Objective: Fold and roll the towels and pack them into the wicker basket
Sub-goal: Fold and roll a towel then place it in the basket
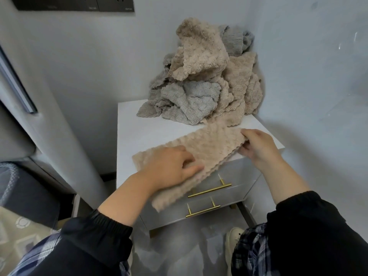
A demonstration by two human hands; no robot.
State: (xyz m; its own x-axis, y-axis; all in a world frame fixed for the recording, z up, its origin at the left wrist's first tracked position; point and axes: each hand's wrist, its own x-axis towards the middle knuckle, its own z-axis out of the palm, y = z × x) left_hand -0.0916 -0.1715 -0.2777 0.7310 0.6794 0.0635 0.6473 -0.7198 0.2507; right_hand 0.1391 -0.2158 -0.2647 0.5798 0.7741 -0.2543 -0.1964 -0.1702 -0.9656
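While my left hand (169, 166) presses flat on the folded beige towel (211, 146) atop the white cabinet (135, 128), my right hand (256, 144) pinches its three o'clock end. The towel pile (199, 76) sits at twelve o'clock. The wall panel (79, 5) lettering is unreadable.

The towel (201, 152) is beige plush cloth with a bumpy nap. The pile (201, 76) is the same fluffy cloth, beige and grey, and the grey looks finer and fleecier. The table (139, 132) has a matt white top. Its drawers (245, 176) are glossy grey, with shiny gold-coloured metal handles (209, 190). The floor (179, 255) is glossy and reflective.
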